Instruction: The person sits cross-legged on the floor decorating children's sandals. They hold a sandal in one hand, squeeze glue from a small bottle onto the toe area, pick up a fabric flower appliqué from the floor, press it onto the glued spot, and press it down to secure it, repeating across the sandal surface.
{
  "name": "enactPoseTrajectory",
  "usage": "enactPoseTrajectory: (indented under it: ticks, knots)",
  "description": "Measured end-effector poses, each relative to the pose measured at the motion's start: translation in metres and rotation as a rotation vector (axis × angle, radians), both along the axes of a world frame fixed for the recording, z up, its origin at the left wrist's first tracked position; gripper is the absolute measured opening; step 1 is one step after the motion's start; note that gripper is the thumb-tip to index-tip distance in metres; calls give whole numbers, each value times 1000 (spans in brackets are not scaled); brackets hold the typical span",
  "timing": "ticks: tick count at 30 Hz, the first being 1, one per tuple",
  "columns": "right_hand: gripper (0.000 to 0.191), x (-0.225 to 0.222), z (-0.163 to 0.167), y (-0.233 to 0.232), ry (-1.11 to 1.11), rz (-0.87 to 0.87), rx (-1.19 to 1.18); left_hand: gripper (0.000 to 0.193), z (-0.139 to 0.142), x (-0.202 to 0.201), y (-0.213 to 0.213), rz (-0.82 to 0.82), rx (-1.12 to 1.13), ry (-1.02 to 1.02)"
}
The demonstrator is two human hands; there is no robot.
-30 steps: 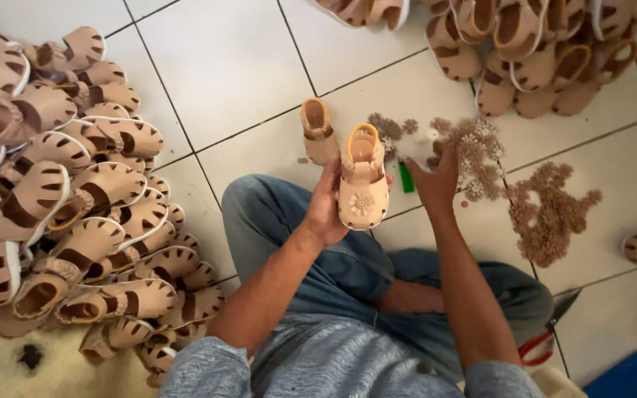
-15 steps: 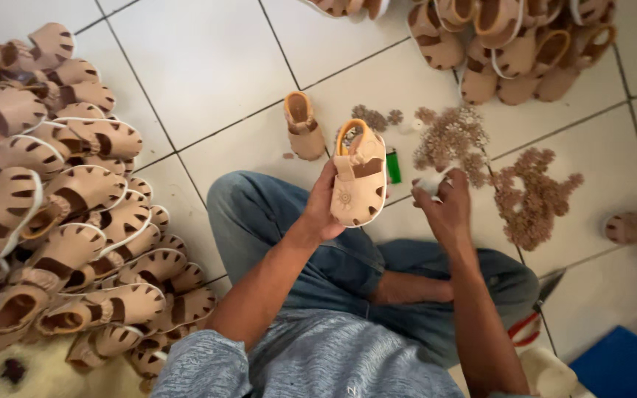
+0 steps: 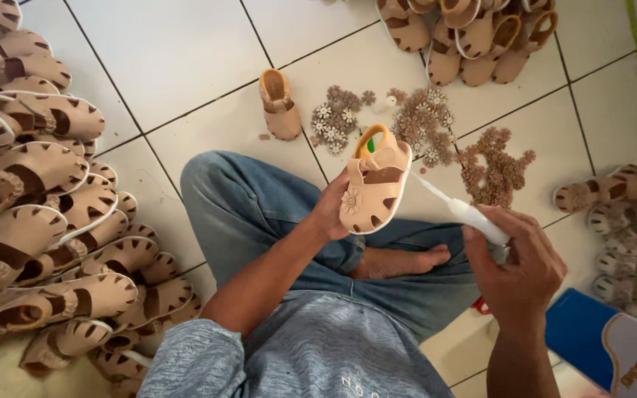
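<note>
My right hand (image 3: 517, 269) is clamped on one white glue tube (image 3: 460, 208), nozzle aimed at the single tan sandal (image 3: 374, 184) my left hand (image 3: 331, 210) grips at frame centre. Squeezing too hard could smear glue past its flower. Beyond, one lone sandal (image 3: 280, 103) and three flower heaps (image 3: 492, 166) lie on the floor.

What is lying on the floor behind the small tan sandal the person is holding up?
Behind the small tan sandal in the left hand, brown flower-shaped trims lie scattered on the white tiled floor. A green object peeks through the heel strap; the sandal covers the rest of it.
</note>
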State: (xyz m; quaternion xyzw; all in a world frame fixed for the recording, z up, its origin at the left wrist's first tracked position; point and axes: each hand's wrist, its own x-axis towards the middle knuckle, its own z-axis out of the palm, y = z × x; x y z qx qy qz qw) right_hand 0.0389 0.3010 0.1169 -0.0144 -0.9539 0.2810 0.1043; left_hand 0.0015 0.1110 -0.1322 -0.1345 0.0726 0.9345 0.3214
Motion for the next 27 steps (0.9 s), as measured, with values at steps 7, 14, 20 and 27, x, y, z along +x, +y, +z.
enactPoseTrajectory:
  ticks: [7,14,20,27]
  knots:
    - [27,4,-2,-6,120,190,89,42,14,1,0,1,-13,61]
    - [28,1,-7,-4,132,205,145,44,24,0,0,6,-35,51]
    - [29,0,-9,-5,119,213,165,44,25,0,-2,-3,-23,122]
    - [26,-1,-12,-5,127,214,169,44,16,-1,2,-29,-62,59]
